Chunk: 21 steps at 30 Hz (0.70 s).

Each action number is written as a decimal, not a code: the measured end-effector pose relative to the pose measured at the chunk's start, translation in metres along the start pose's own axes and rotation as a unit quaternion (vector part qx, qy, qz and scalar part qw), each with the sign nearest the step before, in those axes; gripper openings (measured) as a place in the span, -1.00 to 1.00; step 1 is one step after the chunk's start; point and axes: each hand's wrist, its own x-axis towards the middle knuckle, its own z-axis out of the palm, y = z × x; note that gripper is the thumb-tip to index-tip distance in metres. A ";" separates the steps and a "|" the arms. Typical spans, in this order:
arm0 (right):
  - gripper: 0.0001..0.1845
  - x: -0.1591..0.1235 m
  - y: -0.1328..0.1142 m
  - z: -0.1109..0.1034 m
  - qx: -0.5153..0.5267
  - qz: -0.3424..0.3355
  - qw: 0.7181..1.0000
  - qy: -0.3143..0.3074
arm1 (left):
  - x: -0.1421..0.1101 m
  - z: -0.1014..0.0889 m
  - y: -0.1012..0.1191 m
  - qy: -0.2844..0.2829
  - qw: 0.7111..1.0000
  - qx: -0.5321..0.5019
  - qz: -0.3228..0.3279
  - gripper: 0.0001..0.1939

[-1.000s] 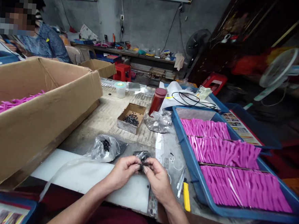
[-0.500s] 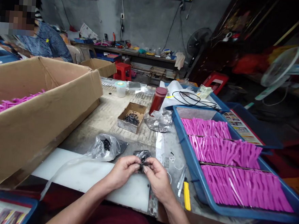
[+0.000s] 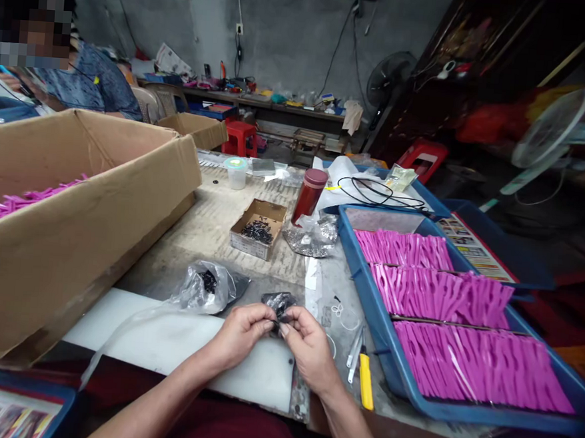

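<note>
My left hand (image 3: 245, 332) and my right hand (image 3: 308, 343) meet over the right end of a white board (image 3: 178, 338). Thumbs and fingers of both are pinched together at the near edge of a small clear plastic bag (image 3: 277, 299) with dark contents. Whether a tiny part is also between the fingertips is too small to tell. Left of my hands lies a bigger clear bag (image 3: 222, 287) with black small parts showing at its mouth. Beyond them is a little cardboard box (image 3: 251, 246) holding black screw-like pieces.
A blue crate (image 3: 439, 411) of pink plastic handles stands right, beside a yellow-handled screwdriver (image 3: 366, 381). A big cardboard box (image 3: 97, 212) with pink pieces fills the left. Behind are a dark red canister (image 3: 308, 197), a crumpled bag (image 3: 316, 237) and a lidded tub (image 3: 236, 175). Another person (image 3: 94, 82) sits far left.
My hands stay almost where they were, with fingers still pinched together. The person at far left has shifted a hand slightly, and a light-blue item now shows there.
</note>
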 end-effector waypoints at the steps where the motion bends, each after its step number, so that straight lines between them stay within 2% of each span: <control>1: -0.91 0.000 -0.001 0.000 0.009 0.006 1.000 -0.002 | 0.000 0.000 0.000 0.001 1.000 0.007 0.004 -0.86; 8: -0.94 0.003 -0.003 0.000 0.048 0.029 0.998 -0.010 | -0.001 0.001 0.000 0.002 0.999 0.034 0.017 -0.87; 21: -0.94 0.005 -0.009 -0.001 0.004 0.035 0.999 -0.031 | 0.000 0.002 -0.001 0.012 0.996 0.086 0.034 -0.85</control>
